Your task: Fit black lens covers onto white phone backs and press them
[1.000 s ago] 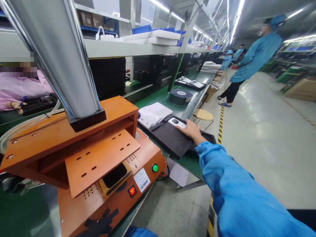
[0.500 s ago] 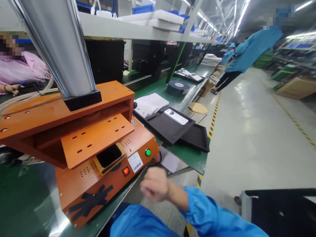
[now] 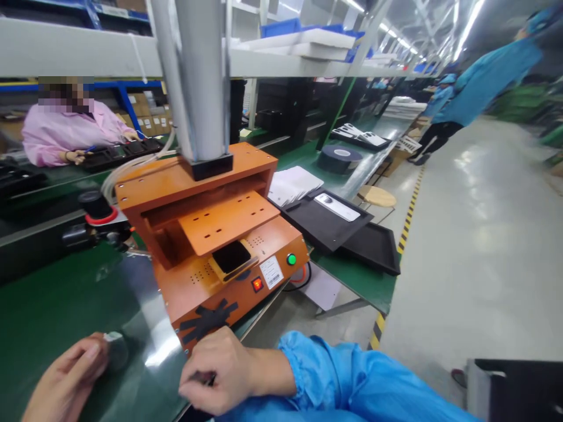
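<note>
My left hand [image 3: 70, 378] is low at the left, above the green tabletop [image 3: 39, 328]. Its thumb and fingers pinch a small see-through piece of film [image 3: 116, 350] with a pale edge. Just in front of the orange press machine [image 3: 241, 281], my right hand [image 3: 220, 369] is closed with curled fingers. A dark spot shows between its thumb and fingers, and I cannot tell whether it is a held thing or a gap. On the press, a dark rectangular pad in a yellow fixture [image 3: 232, 258] lies under the raised orange plate [image 3: 229, 220].
Right of the press, black trays [image 3: 373, 246] hold a white phone-shaped panel [image 3: 338, 207] and a stack of white sheets [image 3: 297, 184]. A black tape roll [image 3: 340, 158] lies beyond. A person in pink [image 3: 74, 129] sits across the bench; another in blue [image 3: 492, 82] stands in the aisle.
The view has swung left, so the press appears farther right. My left hand has come into view with the clear film. My right hand has moved left and down, to the press's front edge.
</note>
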